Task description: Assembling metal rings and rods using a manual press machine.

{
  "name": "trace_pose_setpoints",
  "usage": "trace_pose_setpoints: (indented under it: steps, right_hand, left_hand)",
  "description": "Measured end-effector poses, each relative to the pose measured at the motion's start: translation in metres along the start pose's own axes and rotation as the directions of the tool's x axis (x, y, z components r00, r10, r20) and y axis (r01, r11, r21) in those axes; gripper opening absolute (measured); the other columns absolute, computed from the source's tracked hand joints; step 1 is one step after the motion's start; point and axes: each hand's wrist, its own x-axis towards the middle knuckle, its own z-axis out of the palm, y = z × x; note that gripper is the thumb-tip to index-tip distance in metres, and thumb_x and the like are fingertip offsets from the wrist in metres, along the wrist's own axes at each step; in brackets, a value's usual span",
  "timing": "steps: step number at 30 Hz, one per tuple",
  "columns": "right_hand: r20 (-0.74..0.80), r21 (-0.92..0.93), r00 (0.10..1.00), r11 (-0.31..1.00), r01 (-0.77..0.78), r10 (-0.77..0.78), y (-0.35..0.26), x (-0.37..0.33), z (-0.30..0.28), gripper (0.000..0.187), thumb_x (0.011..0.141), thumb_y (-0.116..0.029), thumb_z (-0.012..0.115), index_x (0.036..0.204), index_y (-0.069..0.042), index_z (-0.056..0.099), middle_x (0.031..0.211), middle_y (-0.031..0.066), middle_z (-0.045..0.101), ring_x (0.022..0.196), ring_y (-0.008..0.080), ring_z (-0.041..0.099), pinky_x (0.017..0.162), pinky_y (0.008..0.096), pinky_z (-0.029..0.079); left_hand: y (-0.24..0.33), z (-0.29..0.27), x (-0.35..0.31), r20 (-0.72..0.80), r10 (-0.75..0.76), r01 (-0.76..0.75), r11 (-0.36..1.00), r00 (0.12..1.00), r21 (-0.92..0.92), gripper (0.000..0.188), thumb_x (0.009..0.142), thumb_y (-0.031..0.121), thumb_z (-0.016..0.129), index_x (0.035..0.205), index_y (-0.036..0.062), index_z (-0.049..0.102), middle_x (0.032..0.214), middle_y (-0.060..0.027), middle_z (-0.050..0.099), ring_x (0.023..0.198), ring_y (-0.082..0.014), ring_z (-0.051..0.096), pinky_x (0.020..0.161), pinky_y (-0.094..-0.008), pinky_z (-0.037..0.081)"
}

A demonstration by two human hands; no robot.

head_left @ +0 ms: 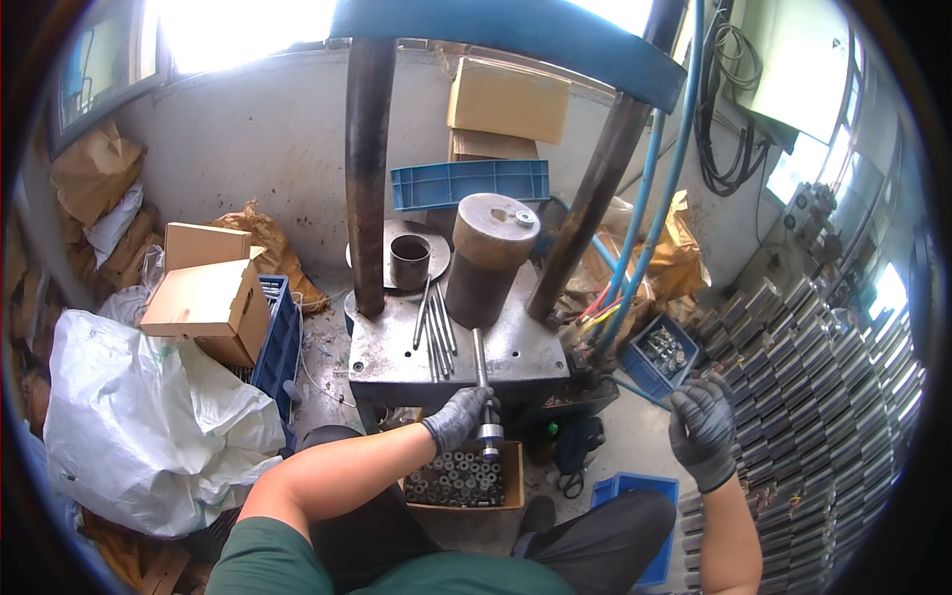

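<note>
My left hand [458,420], in a grey glove, is wrapped around a slim metal shaft [481,357]. A thicker collared part [490,436] sits at the shaft's near end. The shaft's far end meets the foot of a heavy steel cylinder [488,260] on the press table [397,342]. My right hand [704,428], gloved too, is raised at the right with its fingers curled, beside the end of a thin blue bar [640,393]. Whatever those fingers hold is hidden. Several loose metal rods [433,332] lie left of the cylinder.
A cardboard box of small metal parts [456,481] stands below my left hand. Stacked metal tubes [823,397] fill the right side. Press columns [367,178] rise beyond the table. A blue bin [659,355] holds parts. White sacks [149,416] lie at left.
</note>
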Motion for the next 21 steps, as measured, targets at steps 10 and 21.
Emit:
trace_pose_setpoints:
  steps: [10, 21]
  right_hand:
    - [0.236, 0.814, 0.864, 0.396, -0.426, 0.446, -0.156, -0.056, 0.093, 0.036, 0.09, -0.002, 0.07, 0.125, -0.004, 0.064, 0.122, 0.0171, 0.07, 0.1, 0.0307, 0.073, 0.081, 0.0386, 0.062]
    - [0.907, 0.374, 0.361, -0.808, -0.456, 0.216, -0.244, -0.099, 0.181, 0.047, 0.113, -0.043, 0.047, 0.142, -0.009, 0.059, 0.127, 0.0045, 0.069, 0.114, 0.0145, 0.066, 0.099, 0.031, 0.054]
  left_hand:
    - [0.01, -0.022, 0.012, -0.002, -0.106, 0.103, 0.969, 0.994, -0.223, 0.036, 0.108, 0.035, 0.051, 0.089, 0.0073, 0.063, 0.068, -0.0037, 0.057, 0.054, -0.026, 0.058, 0.056, -0.0494, 0.057]
    - [-0.028, 0.007, -0.082, 0.344, -0.194, 0.073, 0.94, 0.919, 0.334, 0.033, 0.105, 0.034, 0.064, 0.115, 0.0034, 0.069, 0.099, -0.0059, 0.074, 0.081, -0.0141, 0.071, 0.075, -0.028, 0.06]
